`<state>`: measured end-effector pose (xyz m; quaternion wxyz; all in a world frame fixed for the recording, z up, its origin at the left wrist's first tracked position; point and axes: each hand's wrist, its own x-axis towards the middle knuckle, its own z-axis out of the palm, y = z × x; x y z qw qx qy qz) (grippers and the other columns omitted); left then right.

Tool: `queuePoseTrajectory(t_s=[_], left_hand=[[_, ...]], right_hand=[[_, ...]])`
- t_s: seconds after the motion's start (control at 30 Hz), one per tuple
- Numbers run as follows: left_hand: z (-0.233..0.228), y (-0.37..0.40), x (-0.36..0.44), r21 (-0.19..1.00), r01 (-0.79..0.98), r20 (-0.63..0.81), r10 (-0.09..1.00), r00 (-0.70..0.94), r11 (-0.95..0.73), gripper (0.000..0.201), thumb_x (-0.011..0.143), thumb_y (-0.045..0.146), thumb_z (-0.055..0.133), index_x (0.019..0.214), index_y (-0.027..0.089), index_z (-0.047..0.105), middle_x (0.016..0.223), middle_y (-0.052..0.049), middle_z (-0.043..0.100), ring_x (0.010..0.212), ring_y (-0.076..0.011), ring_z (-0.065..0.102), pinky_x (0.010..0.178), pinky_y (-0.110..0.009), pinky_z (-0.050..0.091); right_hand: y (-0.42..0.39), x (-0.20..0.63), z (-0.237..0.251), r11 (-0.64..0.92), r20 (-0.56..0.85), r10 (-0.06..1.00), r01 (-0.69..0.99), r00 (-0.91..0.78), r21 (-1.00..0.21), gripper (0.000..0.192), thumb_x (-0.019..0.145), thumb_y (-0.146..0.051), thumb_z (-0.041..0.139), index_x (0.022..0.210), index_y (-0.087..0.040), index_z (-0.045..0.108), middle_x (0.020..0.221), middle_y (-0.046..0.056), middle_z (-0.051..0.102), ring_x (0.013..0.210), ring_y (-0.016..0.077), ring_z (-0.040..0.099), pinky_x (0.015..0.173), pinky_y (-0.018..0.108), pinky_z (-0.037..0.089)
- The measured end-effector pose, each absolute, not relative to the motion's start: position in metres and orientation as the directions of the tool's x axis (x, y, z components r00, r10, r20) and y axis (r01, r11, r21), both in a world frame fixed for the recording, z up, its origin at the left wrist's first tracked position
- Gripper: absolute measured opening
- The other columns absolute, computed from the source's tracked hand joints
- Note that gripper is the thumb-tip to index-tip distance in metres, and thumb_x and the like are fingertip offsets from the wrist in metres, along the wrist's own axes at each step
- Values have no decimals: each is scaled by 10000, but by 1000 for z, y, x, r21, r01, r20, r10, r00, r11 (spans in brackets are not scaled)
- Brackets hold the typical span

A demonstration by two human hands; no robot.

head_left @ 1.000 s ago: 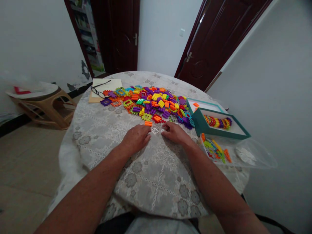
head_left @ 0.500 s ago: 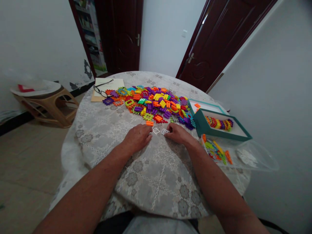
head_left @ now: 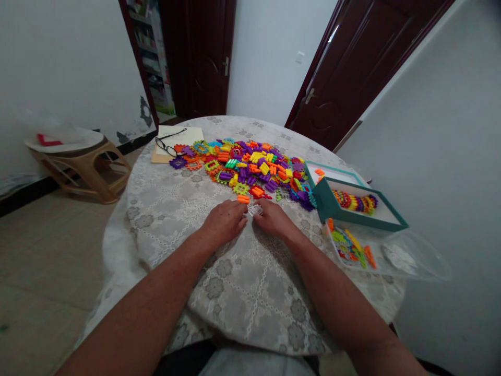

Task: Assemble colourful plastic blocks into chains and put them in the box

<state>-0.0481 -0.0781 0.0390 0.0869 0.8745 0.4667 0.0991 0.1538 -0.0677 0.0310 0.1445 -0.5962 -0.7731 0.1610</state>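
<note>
Two small white lattice pieces (head_left: 255, 210) meet between my fingertips, just above or on the patterned tablecloth; their join is partly hidden. My left hand (head_left: 226, 220) is closed at the left side of these pieces, its fingertips at their edge. On the right side, my right hand (head_left: 272, 216) pinches one white piece between thumb and fingers. Just beyond my left fingertips lies an orange ridged connector (head_left: 243, 199). A red toothed piece (head_left: 260, 192) with an orange connector on it sits slightly farther back.
A heap of colourful plastic building pieces (head_left: 254, 164) covers the table's middle. Glasses (head_left: 166, 147) rest on a pale board (head_left: 188, 134) at back left. At right stand a green box (head_left: 364, 223) with a chain of linked pieces and a clear plastic tray (head_left: 425, 269).
My right hand has moved left with its white piece, bringing it against the white piece by my left hand. My left hand stays nearly in place. The view has shifted slightly.
</note>
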Motion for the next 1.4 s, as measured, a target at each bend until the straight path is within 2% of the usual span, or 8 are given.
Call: queuePoseTrajectory(t_s=[0.13,0.3,0.43,0.73,0.9,1.0,1.17,1.4], left_hand=[[37,-78,-50,246,793,103,828,550,-558,212,996,272,605,1178,194,681,1248,-111,728,1134,-278,655,976,-390,506],[35,-78,-50,242,787,112,822,558,-567,214,986,267,607,1165,184,690,1232,-122,728,1118,-288,652,960,-404,514],[38,-78,-48,252,783,106,820,562,-569,213,972,248,613,1153,189,708,1237,-124,736,1135,-295,653,986,-411,510],[37,-77,-50,414,744,112,841,529,-524,305,955,273,655,1251,216,696,1238,-105,756,1206,-286,659,1048,-403,502],[34,-76,-48,441,716,129,827,547,-542,288,962,274,648,1239,209,699,1242,-112,756,1196,-278,669,1057,-400,501],[32,-76,-46,440,731,131,843,522,-521,284,984,268,613,1248,203,695,1231,-121,757,1196,-276,676,1050,-395,505],[34,-79,-46,383,776,125,860,494,-501,293,992,269,602,1266,201,678,1214,-132,752,1167,-288,681,1010,-402,518],[32,-80,-47,339,782,134,850,510,-523,243,1008,297,586,1198,191,693,1170,-131,748,1136,-291,677,967,-393,520]], right_hand=[[-67,149,34,227,0,970,910,-242,-348,237,917,-199,614,1126,-140,709,1133,146,755,1039,267,677,887,320,476],[-66,152,32,215,8,973,897,-230,-387,344,909,-191,624,1248,-146,667,1230,135,733,1094,243,659,935,309,462],[-67,151,27,239,15,967,877,-256,-417,312,920,-252,640,1222,-182,675,1220,119,728,1122,255,651,964,331,461],[-70,152,24,291,61,953,847,-296,-445,242,941,-266,646,1176,-219,681,1173,90,730,1052,237,640,915,318,456],[-70,149,26,299,60,948,805,-313,-513,240,945,-236,639,1181,-222,679,1161,76,741,1050,230,650,904,309,448],[-66,148,27,321,49,937,798,-345,-510,275,935,-207,642,1208,-226,669,1206,73,737,1083,230,646,926,309,443],[-59,149,31,343,0,920,805,-392,-484,232,927,-192,640,1156,-218,669,1173,78,739,1056,236,648,877,303,435],[-53,158,28,314,10,931,786,-365,-533,206,888,-286,710,1059,-199,635,1014,43,708,922,215,617,769,285,390]])
